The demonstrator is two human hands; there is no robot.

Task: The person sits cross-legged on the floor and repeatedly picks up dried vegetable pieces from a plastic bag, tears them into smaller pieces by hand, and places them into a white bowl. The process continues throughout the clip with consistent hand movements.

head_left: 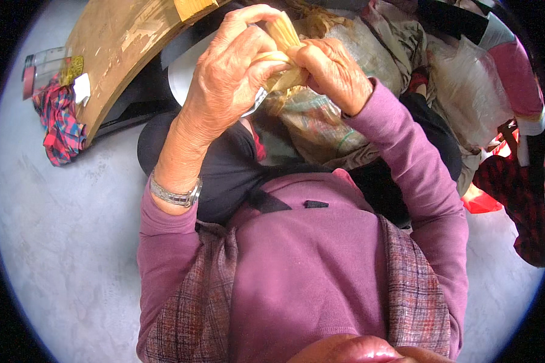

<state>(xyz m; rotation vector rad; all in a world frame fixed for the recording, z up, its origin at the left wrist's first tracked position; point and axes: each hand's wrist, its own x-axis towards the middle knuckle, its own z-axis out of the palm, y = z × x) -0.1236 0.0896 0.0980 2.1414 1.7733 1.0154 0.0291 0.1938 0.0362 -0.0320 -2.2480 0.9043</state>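
Observation:
Both hands meet at the top centre, above the person's lap, around a pale yellow bundle of thin folded strips [283,34], perhaps corn husk. My left hand [236,68], with a metal wristwatch [176,194], grips its left side between thumb and fingers. My right hand [329,68] pinches the bundle's middle where the strips draw together. Fingers hide part of the bundle. Behind my left hand lies a white round object [180,77], partly covered. Below the hands is a translucent woven plastic sack [315,120], with more yellowish strips [322,20] at its upper end.
A curved wooden board [127,41] stands at the upper left. Beside it are a clear plastic jar [47,68] and a red and blue plaid cloth [61,122] on the floor. Clear plastic bags [470,90] and a pink and white bundle [517,77] lie at the upper right.

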